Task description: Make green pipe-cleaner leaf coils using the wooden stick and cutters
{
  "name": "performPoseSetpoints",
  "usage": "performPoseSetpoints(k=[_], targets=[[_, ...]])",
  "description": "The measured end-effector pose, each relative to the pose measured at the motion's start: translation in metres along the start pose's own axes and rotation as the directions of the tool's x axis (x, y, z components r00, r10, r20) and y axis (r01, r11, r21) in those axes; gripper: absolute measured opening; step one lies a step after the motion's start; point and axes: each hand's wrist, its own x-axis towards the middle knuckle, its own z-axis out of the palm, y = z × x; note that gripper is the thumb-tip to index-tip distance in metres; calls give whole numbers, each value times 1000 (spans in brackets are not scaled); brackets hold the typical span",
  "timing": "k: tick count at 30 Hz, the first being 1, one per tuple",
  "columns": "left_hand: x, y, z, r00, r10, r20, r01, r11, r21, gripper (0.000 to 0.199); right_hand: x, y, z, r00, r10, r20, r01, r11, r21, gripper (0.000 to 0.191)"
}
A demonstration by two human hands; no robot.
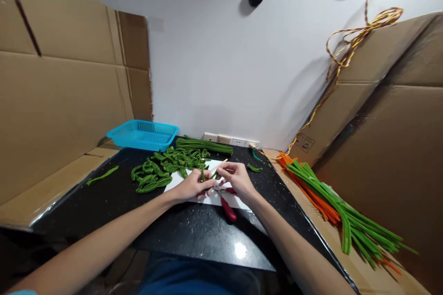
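My left hand point(192, 185) is closed on a short green pipe cleaner point(203, 173) over the white sheet point(244, 203). Close beside it, the thumb and fingertips of my right hand point(239, 179) pinch part of the same green fuzzy stem. Just beyond the fingers shows a thin pale wooden stick point(221, 164); whether a hand touches it I cannot tell. Beneath my hands lie red-handled pliers point(228, 210), their jaws partly hidden by my fingers. To the left of the sheet spreads a pile of bent green pipe-cleaner loops point(154, 179).
Straight green pipe cleaners point(207, 146) lie at the back, before a socket strip point(238, 142). A blue basket point(143, 136) stands back left. Green stems point(342, 207) and orange stems point(318, 205) rest on cardboard at right. Cardboard walls point(69, 78) flank the black table point(166, 230).
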Motion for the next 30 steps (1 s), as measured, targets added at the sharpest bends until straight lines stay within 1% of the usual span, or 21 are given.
performPoseSetpoints(k=[1,3,5,9,14,16,19,22,26,30], targets=[[0,0,0,1000,9,-8,-9,1000,-14,50,0,-1,0,1000,-9,-2,9,1000,-13,41],[1,-1,-1,996,41,-80,-43,999,-13,51,0,-3,-1,999,-36,-9,35,998,-43,41],[3,-4,-4,992,47,-113,-50,998,-23,50,0,-4,-2,999,-54,1,54,996,-77,40],[5,-11,-7,990,56,-131,-59,998,-24,51,1,-1,-2,997,-78,14,79,990,-116,42],[5,-15,-9,990,40,-137,-43,999,-18,52,3,9,1,996,-91,11,92,989,-112,44],[7,-16,-12,986,31,-161,-34,999,-18,53,4,12,0,996,-91,-8,89,990,-113,44],[10,-17,-18,978,40,-205,-40,999,6,50,7,16,-4,993,-95,-68,87,990,-114,45],[11,-16,-23,977,45,-209,-35,998,50,43,8,19,-7,990,-94,-101,83,991,-108,45],[9,-16,-23,981,38,-192,-26,998,65,39,7,19,-7,991,-108,-79,99,989,-105,45],[10,-20,-22,962,31,-272,-40,999,-29,45,7,19,-3,987,-157,-30,153,982,-115,44]])
